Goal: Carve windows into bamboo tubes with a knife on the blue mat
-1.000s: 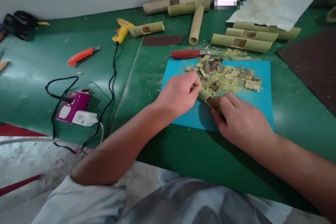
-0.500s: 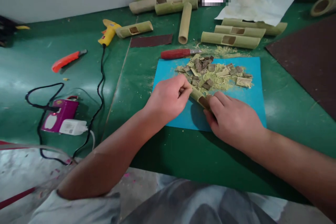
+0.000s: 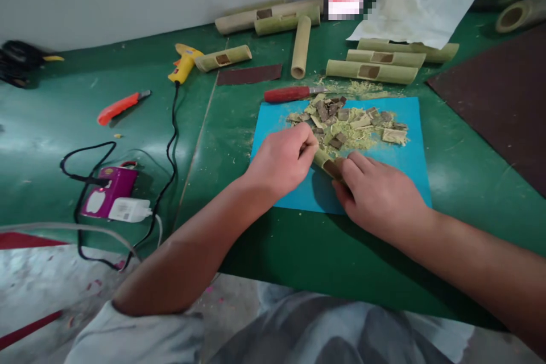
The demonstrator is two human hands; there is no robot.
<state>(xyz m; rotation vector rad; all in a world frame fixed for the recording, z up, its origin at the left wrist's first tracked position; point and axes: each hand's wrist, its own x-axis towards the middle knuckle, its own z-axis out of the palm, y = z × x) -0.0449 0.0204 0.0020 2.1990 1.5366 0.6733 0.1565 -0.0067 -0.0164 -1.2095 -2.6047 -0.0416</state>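
Observation:
A short bamboo tube with a rectangular opening in its side is held slanted over a blue sheet. My right hand wraps round its near end and covers that part. At the far end, my left hand is closed with thumb and forefinger pinched together, touching or almost touching the tube; what lies inside those fingers is hidden. Just beyond both hands, bamboo shavings and small dark sandpaper-like pieces are heaped on the sheet. A red-handled knife lies at the sheet's far edge.
Several cut bamboo tubes lie at the back, some under white paper. On the left are a yellow glue gun, an orange cutter and a purple power strip with cords. A dark brown sheet lies right.
The view has shifted slightly, so the table things sit a little lower and, on the left, further right. Both hands keep nearly the same hold at the bamboo tube.

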